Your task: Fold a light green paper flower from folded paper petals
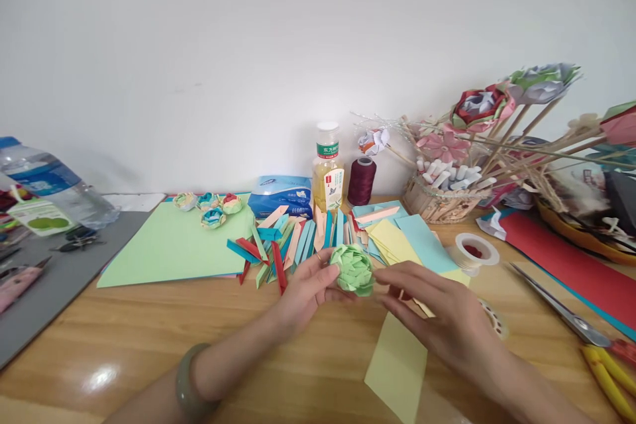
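My left hand (pixel 313 285) is closed around a light green paper flower (pixel 352 269) with layered, overlapping petals, holding it above the wooden table. A bracelet (pixel 191 381) circles the left wrist. Just right of the flower is my right hand (pixel 437 305), its fingers stretched out and apart, fingertips beside the petals. Whether they touch the flower I cannot tell. Something small and red shows between those fingers, too hidden to name. Under the right hand lies a pale yellow paper sheet (pixel 397 368). Behind the flower spreads a pile of folded paper strips (pixel 281 252) in several colours.
Small paper flowers (pixel 213 215) rest on green sheets (pixel 169 245) at the left. A tissue pack (pixel 281 195), drink bottle (pixel 328 175) and thread spool (pixel 362 182) stand at the back. Right are a basket (pixel 437 202), tape roll (pixel 474 252) and scissors (pixel 571 318).
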Motion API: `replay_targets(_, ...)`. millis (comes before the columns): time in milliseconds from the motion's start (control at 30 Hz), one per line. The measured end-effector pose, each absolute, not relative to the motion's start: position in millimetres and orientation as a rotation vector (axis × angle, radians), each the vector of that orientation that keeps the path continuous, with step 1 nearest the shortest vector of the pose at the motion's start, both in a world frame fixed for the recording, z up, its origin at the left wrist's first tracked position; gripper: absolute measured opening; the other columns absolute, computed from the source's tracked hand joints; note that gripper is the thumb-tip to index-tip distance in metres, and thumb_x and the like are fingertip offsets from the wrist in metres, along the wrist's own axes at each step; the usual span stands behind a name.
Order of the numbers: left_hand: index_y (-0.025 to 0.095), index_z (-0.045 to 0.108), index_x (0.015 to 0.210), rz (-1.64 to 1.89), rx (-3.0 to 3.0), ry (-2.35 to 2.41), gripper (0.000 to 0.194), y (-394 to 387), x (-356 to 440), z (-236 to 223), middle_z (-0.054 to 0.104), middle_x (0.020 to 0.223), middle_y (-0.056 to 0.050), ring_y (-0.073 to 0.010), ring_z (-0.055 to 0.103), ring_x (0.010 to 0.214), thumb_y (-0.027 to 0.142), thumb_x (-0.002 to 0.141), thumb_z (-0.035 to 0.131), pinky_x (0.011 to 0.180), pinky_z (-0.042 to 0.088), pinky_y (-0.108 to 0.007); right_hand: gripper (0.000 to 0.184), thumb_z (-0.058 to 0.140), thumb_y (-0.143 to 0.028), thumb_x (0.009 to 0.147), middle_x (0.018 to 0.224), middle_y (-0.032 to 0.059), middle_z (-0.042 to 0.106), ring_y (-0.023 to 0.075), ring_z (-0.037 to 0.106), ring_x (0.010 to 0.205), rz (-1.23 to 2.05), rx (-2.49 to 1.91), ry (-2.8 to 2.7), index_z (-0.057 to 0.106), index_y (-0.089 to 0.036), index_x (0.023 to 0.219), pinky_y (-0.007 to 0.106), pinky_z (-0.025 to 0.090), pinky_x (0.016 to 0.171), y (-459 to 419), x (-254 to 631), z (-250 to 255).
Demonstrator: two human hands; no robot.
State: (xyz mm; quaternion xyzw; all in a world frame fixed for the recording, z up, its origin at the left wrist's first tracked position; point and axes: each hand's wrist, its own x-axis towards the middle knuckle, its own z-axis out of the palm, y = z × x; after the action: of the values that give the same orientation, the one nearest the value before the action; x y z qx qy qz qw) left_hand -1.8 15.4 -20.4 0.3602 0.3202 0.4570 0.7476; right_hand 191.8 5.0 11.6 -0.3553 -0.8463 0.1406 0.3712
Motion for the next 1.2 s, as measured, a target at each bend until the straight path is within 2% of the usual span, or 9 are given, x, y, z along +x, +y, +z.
replay_targets(100, 0.018, 0.058, 0.099, 1.068, 0.73, 0.67, 0.041, 14, -1, -15, 0.067, 0.091, -0.006, -0.0185, 0.066, 0.073, 0.028, 0.063, 0.075, 0.065, 0.052, -0.03, 0.007, 0.052, -0.017, 0.083, 0.071, 0.0018, 0.061, 0.0117, 0.054, 0.056, 0.479, -1.112, -1.924, 0.059, -0.02, 0.083, 0.021, 0.044, 0.048, 5, 190, 21)
replay_targets(233, 0.022, 0.058, 0.104, 1.089, 0.723, 0.632, 0.048, 11, 0, -14, 0.064, 0.103, -0.005, -0.0218, 0.062, 0.091, 0.018, 0.059, 0.075, 0.073, 0.051, -0.034, 0.018, 0.051, -0.025, 0.083, 0.06, -0.0014, 0.055, 0.0117, 0.049, 0.052, 0.68, -1.273, -1.881, 0.056, -0.02, 0.067, 0.021, 0.04, 0.045, 6, 187, 29)
replay_targets(433, 0.025, 0.059, 0.108, 1.076, 0.88, 0.587, 0.053, 10, 1, -25, 0.06, 0.114, -0.005, -0.0227, 0.054, 0.105, 0.018, 0.058, 0.077, 0.082, 0.047, -0.032, 0.019, 0.049, -0.027, 0.081, 0.064, 0.0007, 0.06, 0.013, 0.05, 0.054, 0.822, -1.346, -1.924, 0.063, -0.019, 0.071, 0.023, 0.039, 0.046, 7, 185, 26)
replay_targets(633, 0.025, 0.057, 0.111, 0.987, 1.061, 0.55, 0.054, 11, 0, -25, 0.054, 0.123, -0.008, -0.0251, 0.049, 0.114, 0.016, 0.062, 0.075, 0.09, 0.042, -0.036, 0.016, 0.048, -0.022, 0.082, 0.062, 0.0007, 0.058, 0.0127, 0.05, 0.052, 0.697, -1.29, -1.961, 0.061, -0.019, 0.073, 0.023, 0.041, 0.046, 6, 187, 21)
replay_targets(800, 0.024, 0.048, 0.122, 0.847, 1.131, 0.572, 0.078, 9, 0, -20, 0.051, 0.124, -0.011, -0.0267, 0.047, 0.115, 0.021, 0.051, 0.082, 0.094, 0.039, -0.04, 0.014, 0.047, -0.017, 0.082, 0.061, 0.0009, 0.055, 0.0119, 0.049, 0.05, 0.525, -1.205, -2.009, 0.059, -0.019, 0.074, 0.023, 0.042, 0.046, 2, 186, 20)
replay_targets(867, 0.024, 0.047, 0.121, 0.831, 1.11, 0.615, 0.082, 6, 2, -21, 0.051, 0.122, -0.011, -0.0271, 0.048, 0.113, 0.022, 0.048, 0.084, 0.093, 0.039, -0.041, 0.015, 0.048, -0.016, 0.082, 0.062, 0.0012, 0.056, 0.0116, 0.05, 0.051, 0.514, -1.156, -2.041, 0.06, -0.018, 0.074, 0.023, 0.042, 0.046, 1, 185, 20)
replay_targets(1000, 0.022, 0.049, 0.119, 0.808, 1.111, 0.709, 0.074, 0, 7, -23, 0.055, 0.116, -0.011, -0.0272, 0.051, 0.11, 0.02, 0.052, 0.082, 0.093, 0.039, -0.042, 0.015, 0.049, -0.017, 0.084, 0.066, 0.0021, 0.058, 0.0112, 0.051, 0.052, 0.591, -1.093, -2.075, 0.062, -0.018, 0.076, 0.023, 0.042, 0.046, 2, 183, 19)
replay_targets(1200, 0.023, 0.051, 0.118, 0.819, 1.149, 0.719, 0.066, -1, 6, -22, 0.053, 0.125, -0.01, -0.0263, 0.05, 0.111, 0.02, 0.058, 0.078, 0.094, 0.039, -0.041, 0.017, 0.049, -0.023, 0.087, 0.068, 0.0018, 0.06, 0.0123, 0.053, 0.056, 0.739, -1.102, -2.099, 0.063, -0.019, 0.078, 0.023, 0.042, 0.049, 4, 185, 16)
